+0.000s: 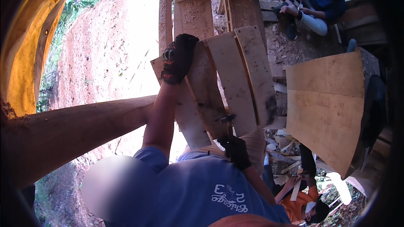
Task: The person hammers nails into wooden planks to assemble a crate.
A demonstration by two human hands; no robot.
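Note:
A slatted wooden panel [227, 71], made of several pale planks with narrow gaps between them, leans in front of my body. My left hand [179, 56], in a black glove, reaches up to its upper left part, fingers closed over the top edge. Lower down, close to my waist, my right hand [236, 150] wears a black glove too and is wrapped round the handle of a hammer [227, 120]. The hammer's dark head lies over the panel's lower part; whether it touches the wood I cannot tell.
A thick wooden beam [88, 120] runs in from the left to the panel. Sawdust-covered planks [193, 14] extend beyond it. On the right stands a plywood sheet [326, 105]. One person [324, 0] sits at upper right; another in orange [294, 208] holds wood strips at lower right.

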